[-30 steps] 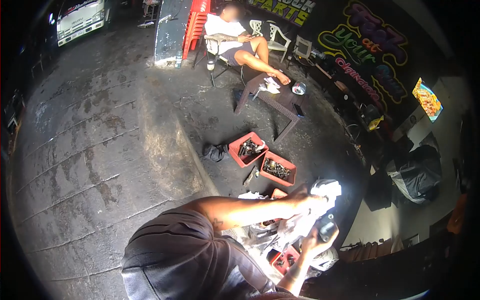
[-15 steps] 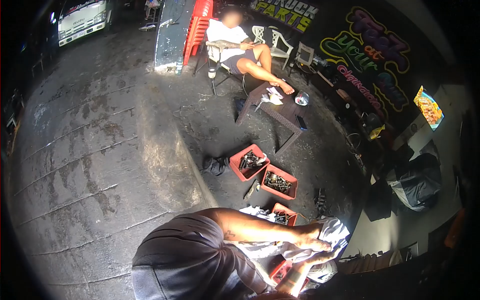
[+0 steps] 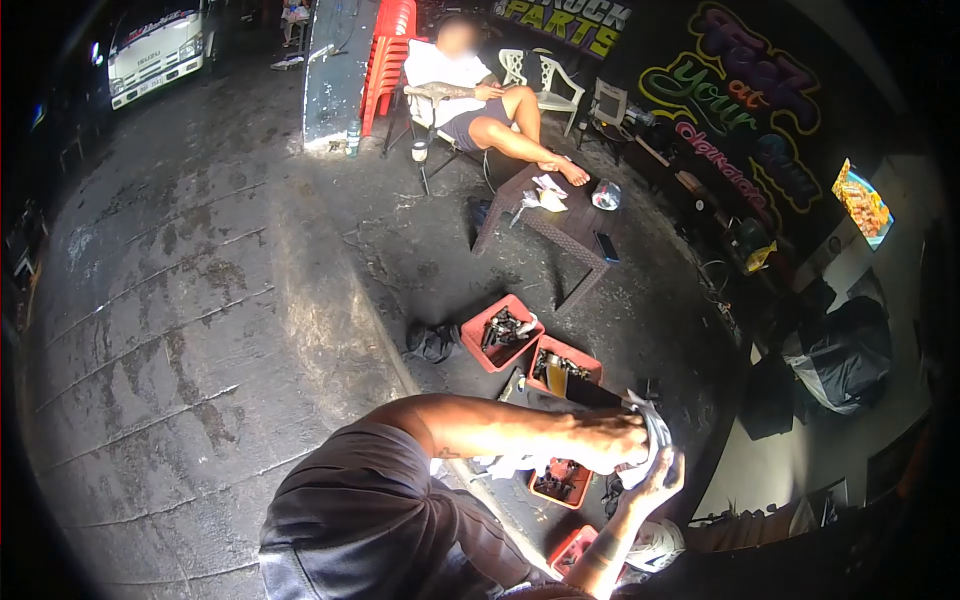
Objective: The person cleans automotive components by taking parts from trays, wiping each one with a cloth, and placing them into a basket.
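Note:
Fingers of my left hand (image 3: 618, 442) are closed on a pale cloth (image 3: 655, 425), bunched near its fingertips. Just below, my right hand (image 3: 657, 482) cups the same cloth from the other side, fingers bent round it. A dark elongated piece (image 3: 590, 394) with a yellowish part reaches leftward from the cloth, above my left hand and across a crate's edge. How it is held inside the cloth is hidden. Beneath my forearm, a red crate (image 3: 560, 499) with dark parts stands on the floor.
Two red crates (image 3: 474, 337) (image 3: 597, 372) of metal parts stand beyond my arms. Behind them is a brown table (image 3: 575, 232) with a phone and packets. A seated person (image 3: 450, 75) rests their feet on it. A black bag (image 3: 845, 355) lies at right.
Both hands have shifted, with the cloth now more upright between them. The dark elongated piece has come into sight beside the cloth. The dark object seen earlier in my right hand no longer shows there.

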{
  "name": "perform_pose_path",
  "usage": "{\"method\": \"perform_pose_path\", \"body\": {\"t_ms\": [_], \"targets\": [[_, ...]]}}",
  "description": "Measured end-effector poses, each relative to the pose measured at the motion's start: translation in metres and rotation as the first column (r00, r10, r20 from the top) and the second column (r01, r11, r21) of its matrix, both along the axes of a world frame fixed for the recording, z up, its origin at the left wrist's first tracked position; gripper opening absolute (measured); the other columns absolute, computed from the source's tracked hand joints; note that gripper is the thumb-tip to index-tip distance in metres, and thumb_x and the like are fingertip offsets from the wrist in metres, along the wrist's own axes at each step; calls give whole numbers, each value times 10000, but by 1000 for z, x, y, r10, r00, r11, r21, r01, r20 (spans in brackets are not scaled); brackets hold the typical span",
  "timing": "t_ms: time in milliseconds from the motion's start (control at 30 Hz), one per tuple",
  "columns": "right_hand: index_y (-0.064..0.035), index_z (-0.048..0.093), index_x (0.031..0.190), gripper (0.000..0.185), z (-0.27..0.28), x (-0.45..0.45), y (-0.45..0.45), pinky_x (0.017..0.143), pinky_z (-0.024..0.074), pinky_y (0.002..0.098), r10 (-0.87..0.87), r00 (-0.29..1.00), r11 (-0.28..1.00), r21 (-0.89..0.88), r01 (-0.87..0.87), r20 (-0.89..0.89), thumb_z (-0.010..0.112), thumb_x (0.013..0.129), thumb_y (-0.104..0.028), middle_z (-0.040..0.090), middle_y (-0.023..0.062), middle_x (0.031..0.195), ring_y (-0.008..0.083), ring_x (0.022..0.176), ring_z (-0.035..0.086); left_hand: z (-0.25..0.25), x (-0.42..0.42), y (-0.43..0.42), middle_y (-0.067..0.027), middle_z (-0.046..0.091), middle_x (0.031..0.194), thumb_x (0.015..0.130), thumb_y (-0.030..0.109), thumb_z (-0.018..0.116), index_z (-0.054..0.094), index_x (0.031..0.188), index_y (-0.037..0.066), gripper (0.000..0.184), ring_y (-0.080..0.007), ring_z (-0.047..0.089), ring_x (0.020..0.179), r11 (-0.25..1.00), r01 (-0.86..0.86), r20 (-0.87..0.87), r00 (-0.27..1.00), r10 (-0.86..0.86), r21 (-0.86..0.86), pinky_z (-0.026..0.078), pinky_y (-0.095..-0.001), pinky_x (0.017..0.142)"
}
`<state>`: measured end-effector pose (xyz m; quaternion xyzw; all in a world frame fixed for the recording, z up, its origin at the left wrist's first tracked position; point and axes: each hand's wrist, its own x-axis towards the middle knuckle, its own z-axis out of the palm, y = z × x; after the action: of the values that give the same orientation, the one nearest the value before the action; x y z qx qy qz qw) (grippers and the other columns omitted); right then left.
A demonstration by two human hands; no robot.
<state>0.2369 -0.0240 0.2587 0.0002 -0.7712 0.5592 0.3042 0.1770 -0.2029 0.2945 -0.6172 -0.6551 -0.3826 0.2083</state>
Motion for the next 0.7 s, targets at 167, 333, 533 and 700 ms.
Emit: {"method": "perform_pose_path", "body": {"t_ms": [167,333,533,700], "targets": [[-7,399,1321,490,-70,-23,55,843,483,363,-289,912,882,290,372,-290,341,976,-349,490,185,1125,278,995,543,-9,-14,14,-134,618,774,632,14,680,589,757,10,155,-231,622,719,982,80,421,907,0,-172,488,-355,619],[4,439,1301,463,-61,-26,50,845,487,363,-318,796,824,266,501,-515,344,986,-322,500,189,1109,253,956,560,-3,-9,11,-97,629,749,650,29,695,586,857,-15,238,-142,613,678,993,60,889,442,-121,105,482,-279,559],[39,497,1030,228,-4,-25,3,666,443,339,-293,810,921,78,382,-508,486,942,-171,523,127,894,223,723,513,14,-8,13,-93,594,835,705,58,657,535,1007,-2,331,-132,572,723,934,-108,940,47,-338,341,483,-262,609],[28,409,1044,209,2,-35,-21,643,417,320,-299,616,729,242,640,-729,518,887,-59,486,148,929,223,737,484,10,-7,16,-149,587,994,685,71,601,326,1316,-27,696,-175,586,857,974,-141,984,12,-175,175,493,-302,730]]}}
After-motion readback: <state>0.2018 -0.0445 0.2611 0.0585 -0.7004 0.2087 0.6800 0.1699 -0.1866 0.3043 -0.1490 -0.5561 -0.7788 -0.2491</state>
